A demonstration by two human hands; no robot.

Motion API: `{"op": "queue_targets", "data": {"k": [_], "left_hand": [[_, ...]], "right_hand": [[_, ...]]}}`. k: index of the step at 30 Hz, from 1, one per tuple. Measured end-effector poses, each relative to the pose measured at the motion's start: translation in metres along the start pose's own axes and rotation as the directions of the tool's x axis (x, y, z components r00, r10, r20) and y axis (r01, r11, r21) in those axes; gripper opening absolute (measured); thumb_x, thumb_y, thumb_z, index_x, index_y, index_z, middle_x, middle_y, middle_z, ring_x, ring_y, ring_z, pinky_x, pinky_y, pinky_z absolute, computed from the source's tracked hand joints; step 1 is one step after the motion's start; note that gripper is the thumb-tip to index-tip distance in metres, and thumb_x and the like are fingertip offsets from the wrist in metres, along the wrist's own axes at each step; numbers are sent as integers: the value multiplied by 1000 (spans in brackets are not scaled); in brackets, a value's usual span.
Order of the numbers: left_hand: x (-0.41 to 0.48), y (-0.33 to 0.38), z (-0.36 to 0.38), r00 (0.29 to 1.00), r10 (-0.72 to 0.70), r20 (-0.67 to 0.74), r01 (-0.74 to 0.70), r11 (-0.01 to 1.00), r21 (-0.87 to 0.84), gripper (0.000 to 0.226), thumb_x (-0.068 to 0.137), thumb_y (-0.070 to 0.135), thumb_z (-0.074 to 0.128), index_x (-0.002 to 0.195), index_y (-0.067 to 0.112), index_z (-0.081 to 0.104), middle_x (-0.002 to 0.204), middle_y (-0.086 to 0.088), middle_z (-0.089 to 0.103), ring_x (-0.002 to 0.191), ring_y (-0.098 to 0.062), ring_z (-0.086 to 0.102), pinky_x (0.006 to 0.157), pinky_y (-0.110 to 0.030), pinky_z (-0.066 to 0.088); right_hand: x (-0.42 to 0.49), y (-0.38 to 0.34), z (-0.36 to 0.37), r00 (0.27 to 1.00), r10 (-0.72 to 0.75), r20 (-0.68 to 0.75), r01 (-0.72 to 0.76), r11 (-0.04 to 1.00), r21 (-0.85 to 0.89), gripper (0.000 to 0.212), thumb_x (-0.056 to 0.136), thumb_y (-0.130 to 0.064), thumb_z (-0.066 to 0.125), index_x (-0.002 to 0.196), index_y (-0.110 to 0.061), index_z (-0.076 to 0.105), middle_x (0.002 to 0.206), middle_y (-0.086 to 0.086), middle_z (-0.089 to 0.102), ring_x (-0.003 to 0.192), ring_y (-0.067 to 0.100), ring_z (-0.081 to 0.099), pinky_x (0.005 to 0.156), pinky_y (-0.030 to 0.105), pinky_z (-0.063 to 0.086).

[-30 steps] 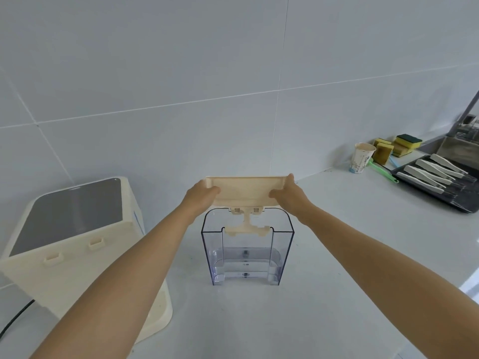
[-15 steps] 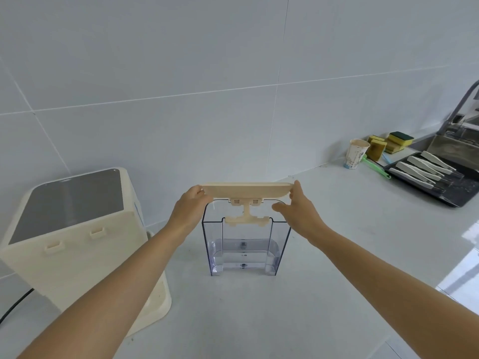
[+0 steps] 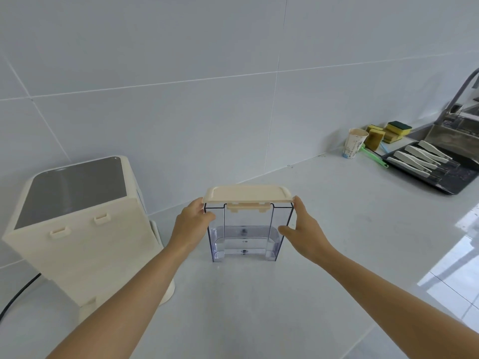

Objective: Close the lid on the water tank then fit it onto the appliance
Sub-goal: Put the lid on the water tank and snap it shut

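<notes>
Our left hand [image 3: 193, 221] pinches the tank's [image 3: 245, 231] upper left corner; right hand [image 3: 300, 226] spread beside the right wall. Lid [image 3: 246, 194] is down. Rigid, slick plastic, little water, light; grip the sidewalls. Appliance [image 3: 75, 224] at 9 o'clock.

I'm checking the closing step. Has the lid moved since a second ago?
Yes. The cream lid has swung down from upright to lie flat on the clear water tank's rim.

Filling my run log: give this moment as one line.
lid: down on water tank | left hand, right hand: at tank sides | appliance: left, tank not fitted
</notes>
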State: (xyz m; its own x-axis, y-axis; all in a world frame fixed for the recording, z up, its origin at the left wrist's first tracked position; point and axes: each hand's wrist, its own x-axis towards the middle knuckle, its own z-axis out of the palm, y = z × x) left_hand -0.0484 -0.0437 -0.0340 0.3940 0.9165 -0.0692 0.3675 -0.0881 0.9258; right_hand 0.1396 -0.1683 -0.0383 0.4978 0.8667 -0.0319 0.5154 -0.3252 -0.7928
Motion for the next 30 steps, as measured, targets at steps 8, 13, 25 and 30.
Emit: {"op": "queue_targets", "data": {"k": [8, 13, 25, 30], "left_hand": [[-6, -9, 5, 999, 21, 26, -23, 993, 114, 35, 77, 9, 51, 111, 18, 53, 109, -9, 61, 101, -22, 53, 71, -31, 36], [-6, -15, 4, 997, 72, 36, -80, 945, 317, 57, 78, 12, 53, 131, 20, 36, 101, -6, 56, 75, -14, 46, 64, -27, 36], [-9, -17, -2, 985, 101, 142, -171, 710, 683, 72, 82, 23, 52, 138, 12, 9, 146, -6, 31, 104, -31, 53, 75, -34, 41], [-7, -18, 3, 980, -18, 197, -85, 861, 502, 91, 81, 22, 53, 140, 20, -16, 156, 4, -1, 125, -25, 41, 83, -29, 36]], "right_hand": [[-3, 7, 5, 1000, 4, 27, -4, 1000, 6, 58, 79, -8, 53, 130, -21, 26, 70, -3, 50, 50, 11, 41, 38, 7, 35], [0, 9, 5, 999, -12, 43, 12, 1000, -2, 62, 78, -8, 57, 130, -21, 25, 72, -6, 50, 53, 10, 43, 38, 6, 35], [4, 20, 9, 992, -24, 121, 47, 979, -198, 93, 75, -19, 64, 139, -25, -3, 99, 0, 48, 61, 9, 50, 43, 16, 42], [8, 24, 7, 988, -20, 154, 60, 964, -260, 103, 78, -25, 63, 140, -18, -19, 145, 6, 30, 83, 12, 50, 57, 16, 41]]}}
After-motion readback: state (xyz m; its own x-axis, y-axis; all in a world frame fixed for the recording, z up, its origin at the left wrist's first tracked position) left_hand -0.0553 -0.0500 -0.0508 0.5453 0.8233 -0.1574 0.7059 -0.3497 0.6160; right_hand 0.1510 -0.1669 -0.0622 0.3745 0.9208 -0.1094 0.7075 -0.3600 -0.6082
